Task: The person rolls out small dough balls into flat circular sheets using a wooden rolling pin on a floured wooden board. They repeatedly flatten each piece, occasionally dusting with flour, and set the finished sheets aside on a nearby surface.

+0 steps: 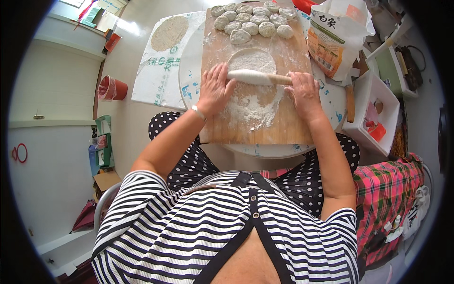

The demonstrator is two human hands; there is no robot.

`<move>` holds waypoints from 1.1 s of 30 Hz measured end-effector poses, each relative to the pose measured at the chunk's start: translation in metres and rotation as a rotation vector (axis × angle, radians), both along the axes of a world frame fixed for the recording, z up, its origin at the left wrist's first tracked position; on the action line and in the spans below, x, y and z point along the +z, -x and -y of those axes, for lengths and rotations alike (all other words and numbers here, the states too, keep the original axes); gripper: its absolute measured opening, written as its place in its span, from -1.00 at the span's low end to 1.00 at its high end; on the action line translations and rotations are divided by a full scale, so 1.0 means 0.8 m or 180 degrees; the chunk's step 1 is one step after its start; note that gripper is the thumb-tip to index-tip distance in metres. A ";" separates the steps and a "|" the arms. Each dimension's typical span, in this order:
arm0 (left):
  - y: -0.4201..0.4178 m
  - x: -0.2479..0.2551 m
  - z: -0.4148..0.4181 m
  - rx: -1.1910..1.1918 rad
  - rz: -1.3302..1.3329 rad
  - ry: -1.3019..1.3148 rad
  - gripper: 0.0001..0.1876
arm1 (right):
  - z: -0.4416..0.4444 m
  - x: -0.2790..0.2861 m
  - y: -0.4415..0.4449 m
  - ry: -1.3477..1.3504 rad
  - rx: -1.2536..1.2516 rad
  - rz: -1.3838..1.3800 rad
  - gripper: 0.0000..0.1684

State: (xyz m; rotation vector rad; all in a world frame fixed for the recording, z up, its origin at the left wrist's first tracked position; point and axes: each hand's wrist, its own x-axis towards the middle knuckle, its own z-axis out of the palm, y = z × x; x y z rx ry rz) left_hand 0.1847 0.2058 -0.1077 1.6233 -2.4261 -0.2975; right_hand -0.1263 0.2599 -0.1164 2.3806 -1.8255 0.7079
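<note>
A floured wooden rolling pin (pixel 252 77) lies across the near edge of a flat round of dough (pixel 252 60) on a wooden board (pixel 291 124). My left hand (pixel 217 87) rests at the pin's left end, fingers stretched forward; whether it grips the pin cannot be told. At the right end, my right hand (pixel 304 90) is curled over the pin's bare wooden handle. Loose white flour (pixel 260 110) is spread on the board nearer to me. Several floured dough balls (pixel 267 29) sit in rows at the board's far end.
Left of the board, a rolled dough round (pixel 169 33) lies on a white foam sheet (pixel 152 85). A flour bag (pixel 333 42) stands at the right, with a wooden-handled knife (pixel 350 103) near it. Farther right is a white foam box (pixel 385 106). A red bin (pixel 118 88) stands on the floor at left.
</note>
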 end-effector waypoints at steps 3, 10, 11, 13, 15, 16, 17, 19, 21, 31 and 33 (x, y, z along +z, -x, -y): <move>-0.028 -0.006 -0.070 -0.0038 0.0037 0.0093 -0.27 | -0.037 0.008 -0.010 -0.0082 0.0177 -0.0107 -0.50; -0.031 0.024 -0.052 0.0548 -0.1491 0.0086 -0.63 | -0.098 0.054 -0.019 -0.1151 0.0078 0.0416 -0.67; -0.025 0.023 -0.028 0.0704 -0.1571 -0.0001 -0.62 | -0.101 0.054 -0.017 -0.1100 -0.0122 0.0710 -0.67; -0.010 0.015 0.025 0.0886 -0.1495 -0.0174 -0.59 | -0.105 0.047 -0.007 -0.0994 -0.0512 0.1301 -0.66; 0.010 0.003 0.065 0.0905 -0.1120 -0.0183 -0.58 | -0.108 0.039 0.001 -0.0778 -0.0714 0.1586 -0.64; 0.021 0.001 0.077 0.0906 -0.0892 -0.0115 -0.59 | -0.110 0.035 0.004 -0.0675 -0.0821 0.1733 -0.64; 0.024 0.000 0.088 0.0914 -0.0663 -0.0044 -0.60 | -0.111 0.032 0.006 -0.0655 -0.0808 0.1735 -0.63; 0.037 0.014 0.103 0.0830 -0.0509 -0.0734 -0.65 | -0.116 0.022 0.011 -0.0635 -0.0845 0.1741 -0.62; 0.038 0.018 0.103 0.0760 -0.0526 -0.1172 -0.68 | -0.117 0.016 0.013 -0.0603 -0.0750 0.1636 -0.63; 0.000 0.018 -0.059 0.1849 -0.3108 -0.2688 -0.77 | -0.108 0.027 -0.046 -0.0569 -0.0480 0.1015 -0.74; 0.023 0.028 -0.082 0.1791 -0.3655 -0.2684 -0.76 | -0.106 0.017 -0.065 -0.0581 -0.0328 0.0853 -0.73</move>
